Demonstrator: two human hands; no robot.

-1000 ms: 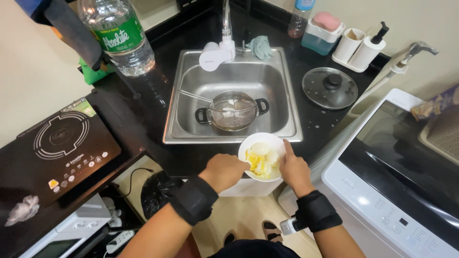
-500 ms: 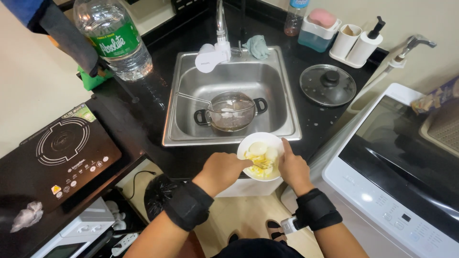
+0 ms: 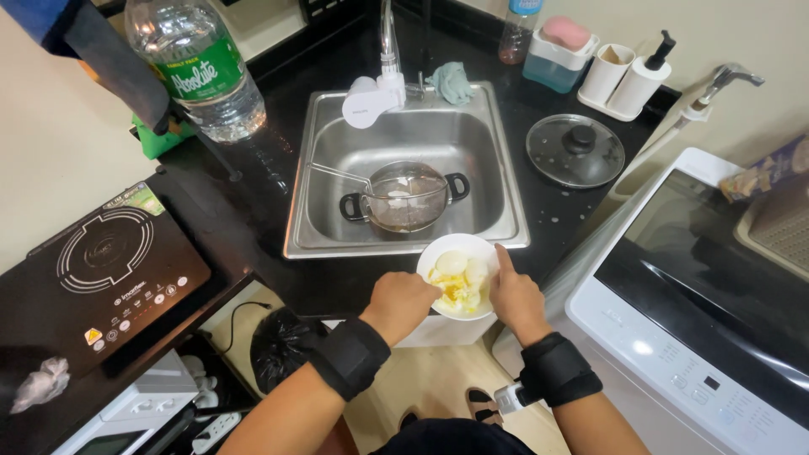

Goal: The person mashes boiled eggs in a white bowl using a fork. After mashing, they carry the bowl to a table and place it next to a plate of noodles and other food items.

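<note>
Head view: we are looking down on a black stone counter [image 3: 253, 211] into which a square stainless-steel sink [image 3: 497, 160] is set, and at its near edge we are holding a round white bowl [image 3: 442, 250] containing pale slices and yellow liquid. Our left hand [image 3: 406, 302] is curling closed at the bowl's left rim, its fingers reaching in over the food; whether they are pinching a piece we cannot tell. Our right hand [image 3: 516, 295] is gripping the bowl's right rim, with one finger lying straight along the edge. Both wrists are wearing black bands. The bowl is sitting just in front of the sink, overlapping the counter's front edge. Inside the sink a dark two-handled pot [image 3: 406, 198] is standing with a wire-mesh strainer [image 3: 396, 195] resting across it, below a white tap head [image 3: 371, 99]. To the right of the sink a round glass lid with a black knob [image 3: 575, 150] is lying flat on the counter. On the left a black induction hob [image 3: 101, 270] is occupying the counter corner, and a large clear plastic water bottle with a green label [image 3: 198, 67] is standing behind it. A white appliance with a dark glass top [image 3: 716, 295] is filling the right side.
</note>
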